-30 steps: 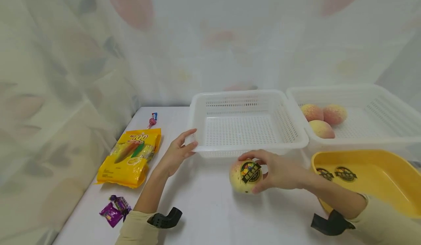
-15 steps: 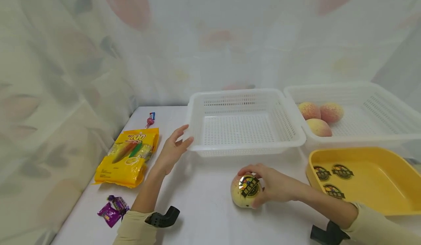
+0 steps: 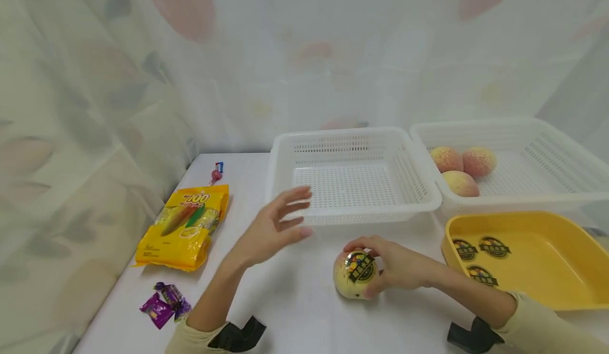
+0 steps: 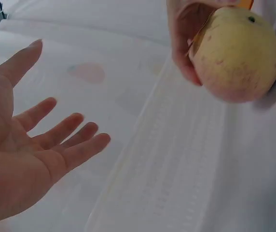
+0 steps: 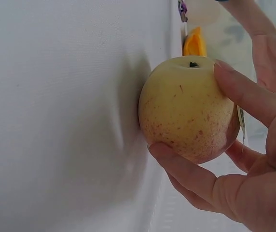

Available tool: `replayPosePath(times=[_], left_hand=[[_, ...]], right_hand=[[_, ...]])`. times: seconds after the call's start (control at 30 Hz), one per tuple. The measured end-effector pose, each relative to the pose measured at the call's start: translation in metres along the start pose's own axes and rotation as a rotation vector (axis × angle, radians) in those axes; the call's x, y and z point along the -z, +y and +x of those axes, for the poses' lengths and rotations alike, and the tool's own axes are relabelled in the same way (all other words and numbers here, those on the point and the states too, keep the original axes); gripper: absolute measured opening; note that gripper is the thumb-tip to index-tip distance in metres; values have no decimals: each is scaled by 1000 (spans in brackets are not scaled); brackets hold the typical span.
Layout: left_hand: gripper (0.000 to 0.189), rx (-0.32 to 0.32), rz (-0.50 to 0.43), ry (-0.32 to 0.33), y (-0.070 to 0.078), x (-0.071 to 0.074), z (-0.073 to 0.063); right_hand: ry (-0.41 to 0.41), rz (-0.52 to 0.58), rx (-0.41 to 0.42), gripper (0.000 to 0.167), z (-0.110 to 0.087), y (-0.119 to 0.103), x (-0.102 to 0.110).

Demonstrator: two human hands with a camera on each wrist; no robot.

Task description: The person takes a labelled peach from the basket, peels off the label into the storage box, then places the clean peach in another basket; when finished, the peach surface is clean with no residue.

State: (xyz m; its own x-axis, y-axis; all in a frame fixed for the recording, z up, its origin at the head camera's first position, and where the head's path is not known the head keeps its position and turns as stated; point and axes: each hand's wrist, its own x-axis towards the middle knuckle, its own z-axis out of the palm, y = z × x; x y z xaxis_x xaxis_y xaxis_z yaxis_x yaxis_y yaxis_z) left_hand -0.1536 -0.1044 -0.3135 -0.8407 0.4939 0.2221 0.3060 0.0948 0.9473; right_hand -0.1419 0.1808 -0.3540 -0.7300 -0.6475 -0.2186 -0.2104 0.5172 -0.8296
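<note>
In the head view a yellow-pink peach [image 3: 349, 277] with a dark round sticker [image 3: 360, 267] sits low over the white table in front of the middle basket. My right hand [image 3: 397, 264] grips it from the right, thumb and fingers around its sides; the right wrist view shows the peach [image 5: 186, 111] between thumb and fingertips. The left hand [image 3: 273, 227] hovers left of the peach, near the basket's front left corner, its fingers spread and holding nothing. In the left wrist view that palm [image 4: 27, 154] faces the camera's middle, apart from the peach [image 4: 239, 55].
A white perforated basket [image 3: 357, 214] stands behind the hands. Beside it another white basket [image 3: 537, 203] holds several peaches [image 3: 460, 183]. A yellow tray [image 3: 537, 269] bearing stickers lies at right. At left are a yellow candy bag [image 3: 185, 227], purple wrapped candies [image 3: 159, 309] and a lollipop [image 3: 217, 174].
The right hand has brought the peach nearer the front of the table. The left hand has left the basket's side and moved right, toward the peach.
</note>
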Motion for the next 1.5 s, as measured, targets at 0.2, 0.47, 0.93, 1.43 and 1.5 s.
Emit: replayPosePath(times=[0.2,0.47,0.93,1.43,1.5], left_hand=[[75,172,114,-221,-16,-34,4],[83,296,93,-249,-42,-58,5],[80,254,13,-247,-59,-70,6],[68,271,56,-248,-53,-71,7],[68,271,52,-249,-53,-71,7]], right_hand=[[-5,4,8,72,1,2,1],[-4,4,32,71,0,-2,1],[12,-23,15,70,-6,-2,10],[15,372,-226,39,-1,4,34],[0,371,-249,36,2,4,34]])
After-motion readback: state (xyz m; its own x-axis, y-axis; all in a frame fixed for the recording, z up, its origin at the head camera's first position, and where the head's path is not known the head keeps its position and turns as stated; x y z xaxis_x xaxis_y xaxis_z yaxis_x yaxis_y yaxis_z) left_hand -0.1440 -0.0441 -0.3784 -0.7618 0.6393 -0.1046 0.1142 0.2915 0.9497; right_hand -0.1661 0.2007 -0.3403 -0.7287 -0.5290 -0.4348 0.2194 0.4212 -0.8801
